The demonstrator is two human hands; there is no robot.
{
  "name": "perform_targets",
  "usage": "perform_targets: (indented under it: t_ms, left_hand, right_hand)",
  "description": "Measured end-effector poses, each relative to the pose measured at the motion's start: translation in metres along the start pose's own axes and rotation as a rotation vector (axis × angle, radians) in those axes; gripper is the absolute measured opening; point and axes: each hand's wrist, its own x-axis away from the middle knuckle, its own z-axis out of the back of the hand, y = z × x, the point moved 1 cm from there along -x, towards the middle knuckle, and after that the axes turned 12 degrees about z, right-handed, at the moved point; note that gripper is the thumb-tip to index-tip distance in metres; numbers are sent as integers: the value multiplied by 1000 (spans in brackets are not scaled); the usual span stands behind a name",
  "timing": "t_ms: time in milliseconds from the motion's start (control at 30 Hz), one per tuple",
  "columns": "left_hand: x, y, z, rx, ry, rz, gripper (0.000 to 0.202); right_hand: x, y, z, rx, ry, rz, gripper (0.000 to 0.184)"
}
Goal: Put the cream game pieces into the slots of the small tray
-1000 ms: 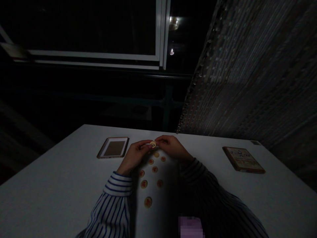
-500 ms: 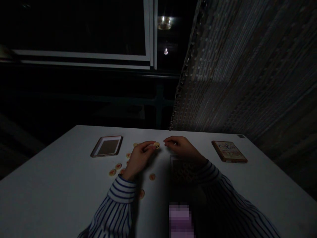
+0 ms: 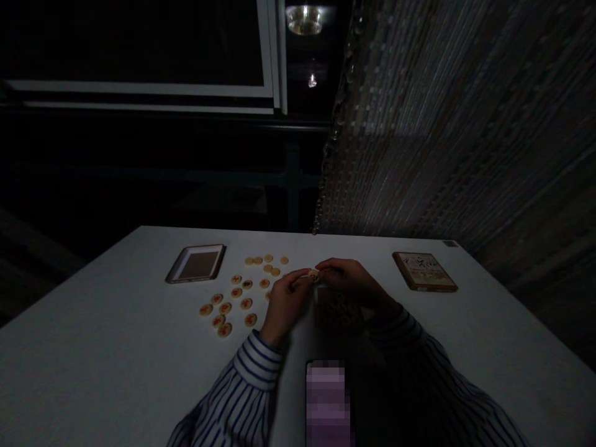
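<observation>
The scene is dim. Over the white table (image 3: 102, 347), my left hand (image 3: 285, 304) and my right hand (image 3: 354, 280) meet at their fingertips, both pinching one small round wooden disc (image 3: 313, 274) held just above the surface. Both sleeves are striped. Several similar round discs (image 3: 233, 304) with red marks lie flat on the table to the left of my left hand, and a few plain-looking ones (image 3: 267, 262) lie farther back. A dark stack or pile (image 3: 339, 310) sits in shadow under my right wrist; I cannot make out what it is.
An open shallow box tray (image 3: 195, 263) lies at the back left. A flat printed box lid (image 3: 424, 270) lies at the back right. A beaded curtain (image 3: 442, 124) hangs behind the table on the right. A blurred dark phone-like slab (image 3: 327, 400) lies near me.
The view has swung right, bringing more discs into sight on the left. My left hand carried the disc rightward and my right hand's fingers have closed on it again.
</observation>
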Motion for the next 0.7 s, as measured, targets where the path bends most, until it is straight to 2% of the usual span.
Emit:
perform_targets:
  t_ms: [167, 300, 500, 700]
  left_hand:
    - [-1, -7, -19, 59, 49, 8, 27]
    - [0, -13, -26, 95, 55, 56, 27]
    - [5, -18, -24, 64, 81, 31, 25]
    - [4, -21, -19, 0, 206, 52, 26]
  right_hand:
    - [7, 6, 5, 4, 4, -14, 26]
    - [12, 11, 7, -1, -12, 16, 23]
    - [14, 19, 6, -38, -65, 56, 24]
    - [7, 18, 8, 22, -110, 67, 23]
